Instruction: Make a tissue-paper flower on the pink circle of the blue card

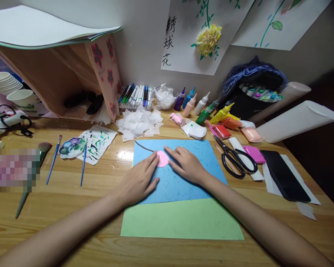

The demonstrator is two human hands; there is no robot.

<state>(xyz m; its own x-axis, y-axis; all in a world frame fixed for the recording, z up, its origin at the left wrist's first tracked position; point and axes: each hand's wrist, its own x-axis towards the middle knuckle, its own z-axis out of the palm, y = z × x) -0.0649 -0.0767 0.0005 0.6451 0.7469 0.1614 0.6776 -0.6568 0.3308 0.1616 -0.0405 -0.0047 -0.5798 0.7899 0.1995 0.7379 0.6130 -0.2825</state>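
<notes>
A flat pink piece with a wavy edge (pixel 163 159) lies on a blue sheet of paper (pixel 183 189); whether it is paper or clay I cannot tell. From the left, my left hand (pixel 140 178) rests flat with its fingertips at the pink piece's edge. My right hand (pixel 187 163) reaches in from the other side, fingers spread, its fingertips at and just beyond the right edge. A thin dark curved strip (pixel 144 147) runs from the sheet's upper left corner to the pink piece. Below the blue sheet shows a green sheet (pixel 180 220).
Black-handled scissors (pixel 233 157) and a phone (pixel 285 174) lie to the right. Paint bottles (pixel 203 113), torn white paper (pixel 140 120) and markers (pixel 136 96) line the back. Leftward are paintbrushes (pixel 54 159), a paint palette (pixel 72 147) and an orange box (pixel 105 74).
</notes>
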